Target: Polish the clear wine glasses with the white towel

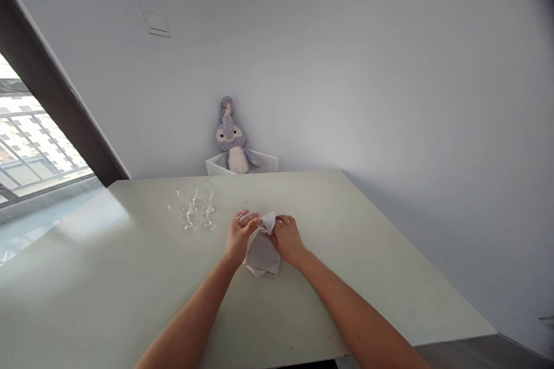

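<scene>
My left hand [239,236] is closed around the bowl of a clear stemmed glass [244,214], which lies tilted on its side above the table. A pale grey-white cloth [263,252] wraps the foot end of that glass and hangs down between my hands. My right hand [289,239] grips the cloth there, fingers pressed together around it; the glass's foot is hidden in the folds. To the left of my hands, several clear stemmed glasses [209,225] stand upright, close together.
The pale green-white table [142,282] reaches back to the wall. Behind its far edge, a grey plush toy [237,158] sits in a white perforated basket [268,162]. A window with a dark frame [56,69] is at the left, and a light switch [156,23] is on the wall.
</scene>
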Available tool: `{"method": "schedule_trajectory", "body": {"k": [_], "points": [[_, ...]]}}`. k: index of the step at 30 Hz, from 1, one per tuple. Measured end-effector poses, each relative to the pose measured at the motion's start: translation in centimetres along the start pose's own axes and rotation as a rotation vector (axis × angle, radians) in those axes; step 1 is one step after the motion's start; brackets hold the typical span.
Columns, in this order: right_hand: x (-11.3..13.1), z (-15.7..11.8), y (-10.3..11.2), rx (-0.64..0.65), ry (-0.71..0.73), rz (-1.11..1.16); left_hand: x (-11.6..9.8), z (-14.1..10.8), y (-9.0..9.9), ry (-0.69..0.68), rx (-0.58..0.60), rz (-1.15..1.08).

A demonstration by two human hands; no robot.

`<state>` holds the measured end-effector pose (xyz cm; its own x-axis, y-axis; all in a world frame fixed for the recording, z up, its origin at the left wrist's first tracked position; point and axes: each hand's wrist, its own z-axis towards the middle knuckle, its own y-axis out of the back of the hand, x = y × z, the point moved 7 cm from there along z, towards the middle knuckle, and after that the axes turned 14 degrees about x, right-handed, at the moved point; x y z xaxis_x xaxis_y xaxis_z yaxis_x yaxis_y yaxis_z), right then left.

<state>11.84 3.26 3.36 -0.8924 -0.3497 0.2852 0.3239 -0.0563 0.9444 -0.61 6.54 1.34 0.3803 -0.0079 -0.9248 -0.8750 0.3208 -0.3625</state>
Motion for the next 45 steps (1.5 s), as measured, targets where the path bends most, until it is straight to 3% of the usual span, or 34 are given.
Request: {"method": "schedule_trajectory", "body": {"k": [6, 8, 11, 14, 16, 19, 22, 25, 29, 31, 33, 35, 37, 41, 43, 45], "points": [[-2.8, 0.1, 0.7, -0.056, -0.029, -0.031, -1.7, 0.8, 3.0, -0.084, -0.129, -0.113], [-2.6, -0.1, 1.3, -0.113, 0.048, -0.012, -2.0, 1.1, 3.7, -0.076, -0.128, -0.131], [-0.6, -0.7, 1.3, -0.093, 0.297, 0.052, -0.8, 1.4, 3.0, 0.077, 0.011, -0.219], [1.2, -1.1, 0.8, -0.011, 0.437, 0.317, 0.6, 1.0, 1.4, 0.221, 0.151, -0.353], [0.8, -0.9, 0.5, -0.036, 0.345, 0.634, 0.9, 0.8, 0.8, 0.226, 0.173, -0.445], [-0.9, -0.3, -1.3, -0.101, 0.060, 1.114, 0.6, 0.8, 0.5, 0.137, 0.155, -0.553], [-1.1, 0.1, -3.7, -0.028, -0.088, 1.367, -0.3, 0.8, 0.5, 0.019, 0.139, -0.555], [-0.5, 0.2, -4.3, 0.148, -0.084, 1.144, -1.8, 0.8, 0.5, -0.093, 0.141, -0.477], [0.4, -0.3, -2.1, 0.294, 0.069, 0.389, -3.9, 0.5, 0.6, -0.226, 0.087, -0.275], [-0.4, -0.6, -0.8, 0.321, 0.044, 0.157, -4.6, 0.1, 0.6, -0.271, 0.026, -0.149], [-1.8, -0.7, 0.7, 0.259, -0.076, 0.094, -4.8, -0.3, 0.2, -0.290, -0.008, -0.055], [-2.5, -0.8, 2.3, 0.095, -0.162, 0.105, -4.4, -0.7, -0.6, -0.285, 0.013, 0.003], [-1.7, -0.8, 2.9, -0.031, -0.135, 0.088, -3.8, -1.1, -1.6, -0.274, 0.071, 0.056], [0.4, 0.5, 1.0, 0.019, -0.032, 0.002, -2.5, -1.9, -3.7, -0.318, 0.216, 0.210], [-1.0, 1.4, 0.4, 0.024, -0.111, 0.034, -2.0, -2.2, -4.2, -0.361, 0.258, 0.356], [-4.6, 1.9, 0.6, -0.009, -0.277, 0.116, -1.1, -2.1, -4.3, -0.346, 0.280, 0.538]]}}
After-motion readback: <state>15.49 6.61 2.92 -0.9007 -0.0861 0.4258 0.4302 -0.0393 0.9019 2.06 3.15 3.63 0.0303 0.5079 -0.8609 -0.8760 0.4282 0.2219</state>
